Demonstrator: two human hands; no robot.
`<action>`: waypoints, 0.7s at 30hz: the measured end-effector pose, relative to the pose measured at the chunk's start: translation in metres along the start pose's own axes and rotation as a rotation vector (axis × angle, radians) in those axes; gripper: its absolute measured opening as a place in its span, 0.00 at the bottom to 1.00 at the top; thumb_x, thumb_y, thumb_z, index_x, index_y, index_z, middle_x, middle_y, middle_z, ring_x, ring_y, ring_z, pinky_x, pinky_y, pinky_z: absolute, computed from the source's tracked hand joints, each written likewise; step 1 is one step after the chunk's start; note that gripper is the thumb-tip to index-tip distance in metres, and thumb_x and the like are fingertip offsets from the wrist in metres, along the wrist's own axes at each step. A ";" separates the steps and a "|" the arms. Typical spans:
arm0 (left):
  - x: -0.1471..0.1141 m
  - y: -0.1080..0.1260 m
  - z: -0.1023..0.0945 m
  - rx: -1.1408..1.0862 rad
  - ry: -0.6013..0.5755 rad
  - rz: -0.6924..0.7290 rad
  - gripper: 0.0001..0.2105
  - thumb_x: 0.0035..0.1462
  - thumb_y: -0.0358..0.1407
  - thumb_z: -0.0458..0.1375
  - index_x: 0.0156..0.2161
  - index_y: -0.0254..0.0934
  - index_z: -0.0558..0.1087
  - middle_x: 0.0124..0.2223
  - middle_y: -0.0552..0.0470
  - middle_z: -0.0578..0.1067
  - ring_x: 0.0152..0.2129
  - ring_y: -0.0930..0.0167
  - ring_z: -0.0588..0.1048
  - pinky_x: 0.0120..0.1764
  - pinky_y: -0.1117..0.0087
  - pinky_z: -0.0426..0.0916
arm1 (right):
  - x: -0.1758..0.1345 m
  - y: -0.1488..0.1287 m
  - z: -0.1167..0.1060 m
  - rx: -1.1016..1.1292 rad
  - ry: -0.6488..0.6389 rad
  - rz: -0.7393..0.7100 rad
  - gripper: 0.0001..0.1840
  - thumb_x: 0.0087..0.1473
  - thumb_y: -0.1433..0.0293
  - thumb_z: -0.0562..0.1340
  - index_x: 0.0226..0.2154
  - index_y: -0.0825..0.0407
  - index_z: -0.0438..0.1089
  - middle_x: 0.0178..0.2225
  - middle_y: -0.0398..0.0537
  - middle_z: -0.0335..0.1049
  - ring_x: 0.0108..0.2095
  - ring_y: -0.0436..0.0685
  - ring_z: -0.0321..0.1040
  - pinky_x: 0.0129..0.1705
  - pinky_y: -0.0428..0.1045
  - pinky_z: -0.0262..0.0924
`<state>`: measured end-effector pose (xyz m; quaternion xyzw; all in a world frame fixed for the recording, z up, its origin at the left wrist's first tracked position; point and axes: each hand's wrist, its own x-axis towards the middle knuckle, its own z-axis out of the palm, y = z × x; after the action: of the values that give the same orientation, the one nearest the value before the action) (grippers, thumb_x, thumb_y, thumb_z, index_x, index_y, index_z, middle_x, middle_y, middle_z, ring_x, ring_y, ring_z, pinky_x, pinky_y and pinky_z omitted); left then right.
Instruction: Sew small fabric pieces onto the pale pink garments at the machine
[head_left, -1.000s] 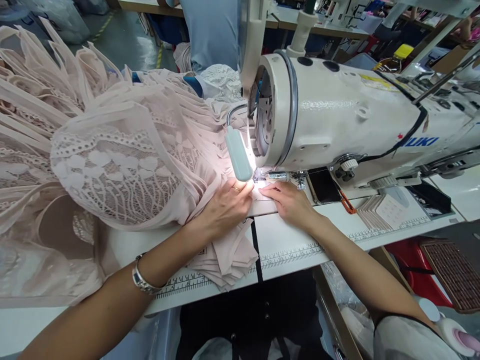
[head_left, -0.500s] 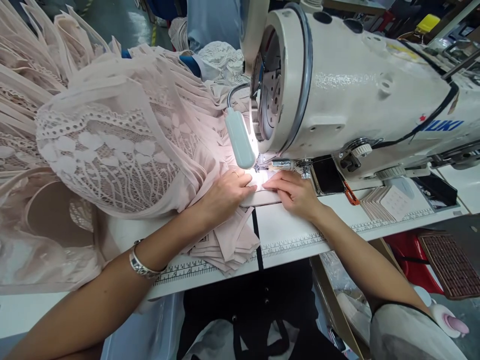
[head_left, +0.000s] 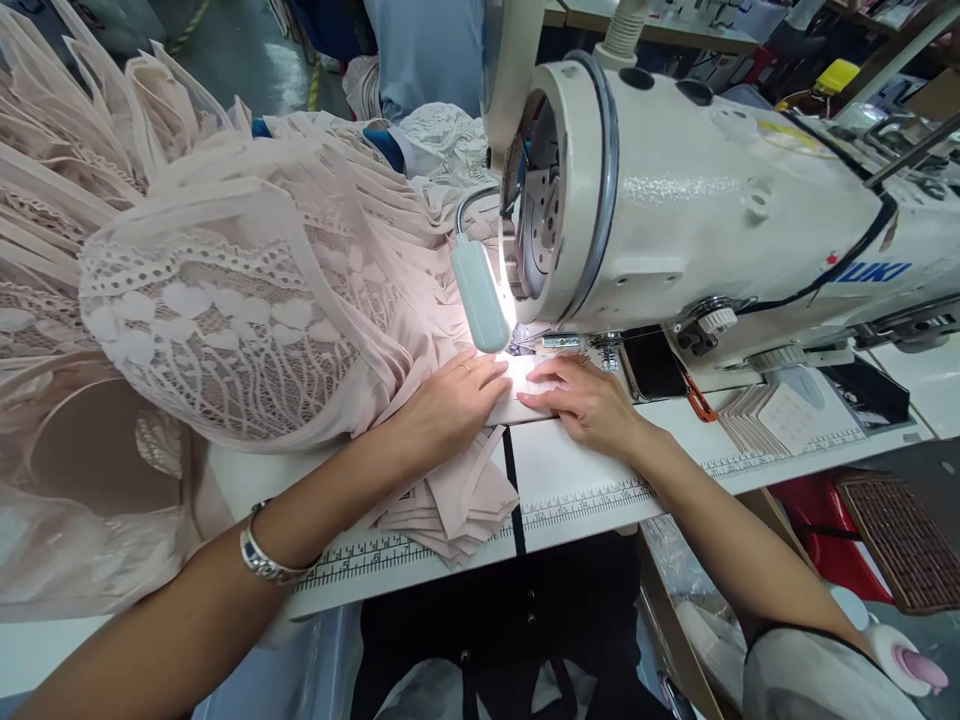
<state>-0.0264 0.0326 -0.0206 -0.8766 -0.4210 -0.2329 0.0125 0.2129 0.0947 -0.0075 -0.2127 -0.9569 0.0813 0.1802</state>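
Observation:
My left hand [head_left: 461, 398] lies at the front of the sewing machine's needle area, its fingers together and pressing a small pale fabric piece [head_left: 517, 384] down on the machine bed. From the other side my right hand [head_left: 592, 402] holds the same piece, thumb and forefinger at its right edge. Strong light washes out the fabric, so its outline and the needle are hard to make out. The sewing machine [head_left: 667, 190] rises just behind both hands. Close above the left fingertips hangs a small green lamp [head_left: 481, 298].
Pale pink lace garments [head_left: 240, 310] are heaped left of the machine. Stacked fabric pieces [head_left: 450, 510] overlap the table's front edge. To the right lie a dark phone-like slab [head_left: 654, 365], orange-handled snips [head_left: 699, 398] and a stack of small cut pieces [head_left: 772, 412].
The view has tilted up slightly, so everything sits lower. My right hand's thumb has come further left on the fabric, and its fingers are a little more spread.

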 end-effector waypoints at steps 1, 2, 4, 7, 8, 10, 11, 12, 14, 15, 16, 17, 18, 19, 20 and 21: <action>0.000 0.000 0.000 0.011 -0.013 0.000 0.12 0.68 0.23 0.47 0.46 0.30 0.73 0.52 0.38 0.77 0.52 0.62 0.74 0.57 0.55 0.69 | -0.001 0.001 0.001 -0.014 0.000 0.002 0.21 0.62 0.79 0.54 0.44 0.44 0.79 0.47 0.48 0.77 0.47 0.57 0.70 0.43 0.52 0.67; -0.001 -0.001 0.001 0.023 -0.024 -0.001 0.13 0.67 0.22 0.47 0.47 0.30 0.73 0.53 0.37 0.77 0.52 0.62 0.74 0.57 0.54 0.69 | -0.002 0.002 0.002 -0.024 -0.001 0.004 0.22 0.61 0.79 0.54 0.45 0.44 0.79 0.48 0.47 0.77 0.48 0.57 0.70 0.44 0.52 0.68; 0.000 -0.001 0.000 0.043 -0.043 -0.001 0.13 0.67 0.22 0.47 0.48 0.29 0.73 0.54 0.36 0.76 0.53 0.61 0.74 0.57 0.54 0.70 | -0.003 0.005 0.004 -0.031 -0.013 0.006 0.24 0.61 0.80 0.54 0.47 0.44 0.79 0.49 0.46 0.78 0.49 0.57 0.71 0.46 0.53 0.69; 0.002 0.001 -0.003 0.058 -0.077 -0.005 0.13 0.67 0.22 0.46 0.46 0.28 0.73 0.53 0.36 0.76 0.51 0.60 0.74 0.55 0.55 0.71 | -0.004 0.006 0.004 -0.023 -0.052 0.014 0.25 0.60 0.81 0.54 0.49 0.45 0.78 0.50 0.45 0.79 0.49 0.58 0.72 0.51 0.55 0.69; 0.003 0.001 -0.004 0.061 -0.086 -0.012 0.13 0.67 0.22 0.46 0.45 0.29 0.73 0.53 0.36 0.76 0.51 0.60 0.75 0.54 0.56 0.71 | -0.003 0.006 0.004 -0.018 -0.067 0.017 0.26 0.59 0.82 0.54 0.50 0.45 0.78 0.50 0.45 0.79 0.50 0.58 0.72 0.52 0.55 0.69; 0.003 0.002 -0.005 0.069 -0.096 -0.027 0.14 0.68 0.23 0.45 0.43 0.30 0.74 0.51 0.37 0.77 0.49 0.61 0.75 0.53 0.56 0.71 | -0.003 0.004 0.003 -0.016 -0.087 0.030 0.26 0.59 0.82 0.54 0.51 0.45 0.78 0.51 0.45 0.79 0.51 0.58 0.71 0.53 0.56 0.68; 0.004 0.002 -0.005 0.076 -0.098 -0.037 0.15 0.69 0.23 0.44 0.43 0.30 0.74 0.51 0.38 0.77 0.49 0.61 0.75 0.52 0.57 0.71 | -0.002 0.003 0.003 -0.022 -0.091 0.041 0.26 0.59 0.82 0.54 0.51 0.45 0.78 0.51 0.45 0.78 0.51 0.58 0.71 0.53 0.56 0.68; 0.004 0.002 -0.005 0.084 -0.101 -0.049 0.15 0.69 0.24 0.44 0.43 0.31 0.74 0.51 0.38 0.77 0.49 0.61 0.75 0.52 0.57 0.71 | -0.002 0.002 0.002 -0.031 -0.090 0.055 0.26 0.60 0.82 0.53 0.51 0.45 0.78 0.51 0.45 0.78 0.51 0.59 0.71 0.52 0.56 0.68; 0.004 0.002 -0.005 0.094 -0.114 -0.080 0.14 0.70 0.26 0.45 0.44 0.32 0.73 0.52 0.40 0.76 0.50 0.61 0.74 0.50 0.58 0.71 | -0.001 0.000 0.003 -0.050 -0.085 0.085 0.26 0.60 0.81 0.53 0.51 0.45 0.77 0.51 0.46 0.78 0.52 0.59 0.71 0.52 0.56 0.69; 0.004 0.002 -0.004 0.095 -0.123 -0.097 0.13 0.70 0.27 0.45 0.44 0.33 0.73 0.53 0.40 0.76 0.50 0.60 0.73 0.49 0.59 0.71 | 0.000 -0.001 0.003 -0.056 -0.085 0.097 0.27 0.60 0.81 0.52 0.51 0.45 0.77 0.51 0.46 0.78 0.53 0.60 0.70 0.51 0.56 0.69; 0.004 0.002 -0.004 0.095 -0.129 -0.111 0.12 0.71 0.29 0.46 0.44 0.34 0.73 0.53 0.41 0.76 0.51 0.60 0.73 0.49 0.59 0.71 | 0.001 -0.001 0.003 -0.060 -0.090 0.104 0.27 0.60 0.81 0.52 0.52 0.45 0.77 0.51 0.47 0.78 0.54 0.60 0.69 0.51 0.56 0.69; 0.004 0.002 -0.004 0.095 -0.136 -0.123 0.12 0.71 0.30 0.46 0.44 0.34 0.73 0.54 0.41 0.76 0.50 0.60 0.73 0.49 0.59 0.71 | 0.001 -0.002 0.004 -0.063 -0.095 0.109 0.27 0.60 0.81 0.52 0.52 0.45 0.76 0.51 0.48 0.78 0.54 0.60 0.69 0.51 0.56 0.69; 0.005 0.002 -0.003 0.097 -0.144 -0.131 0.11 0.71 0.31 0.47 0.45 0.34 0.73 0.54 0.41 0.76 0.50 0.61 0.74 0.51 0.58 0.70 | 0.002 -0.002 0.004 -0.067 -0.099 0.111 0.27 0.60 0.81 0.51 0.52 0.46 0.76 0.51 0.48 0.78 0.55 0.60 0.69 0.51 0.57 0.69; 0.005 0.003 -0.003 0.100 -0.148 -0.138 0.11 0.71 0.32 0.48 0.46 0.34 0.73 0.54 0.41 0.76 0.49 0.61 0.74 0.53 0.57 0.69 | 0.003 -0.003 0.004 -0.074 -0.103 0.113 0.27 0.60 0.81 0.51 0.52 0.46 0.76 0.51 0.48 0.77 0.55 0.61 0.69 0.51 0.57 0.69; 0.006 0.003 -0.003 0.105 -0.152 -0.143 0.10 0.71 0.32 0.49 0.47 0.34 0.73 0.54 0.42 0.76 0.49 0.61 0.75 0.56 0.55 0.67 | 0.004 -0.003 0.005 -0.083 -0.103 0.116 0.27 0.60 0.81 0.51 0.52 0.47 0.75 0.52 0.49 0.77 0.55 0.61 0.69 0.51 0.57 0.69; 0.007 0.004 -0.003 0.113 -0.157 -0.148 0.10 0.71 0.33 0.49 0.47 0.34 0.73 0.54 0.42 0.76 0.50 0.61 0.75 0.59 0.53 0.65 | 0.005 -0.003 0.005 -0.092 -0.105 0.121 0.26 0.60 0.81 0.51 0.52 0.47 0.75 0.52 0.49 0.77 0.56 0.61 0.69 0.51 0.57 0.69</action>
<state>-0.0212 0.0346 -0.0146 -0.8565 -0.4968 -0.1399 0.0117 0.2054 0.0935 -0.0095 -0.2735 -0.9532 0.0588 0.1147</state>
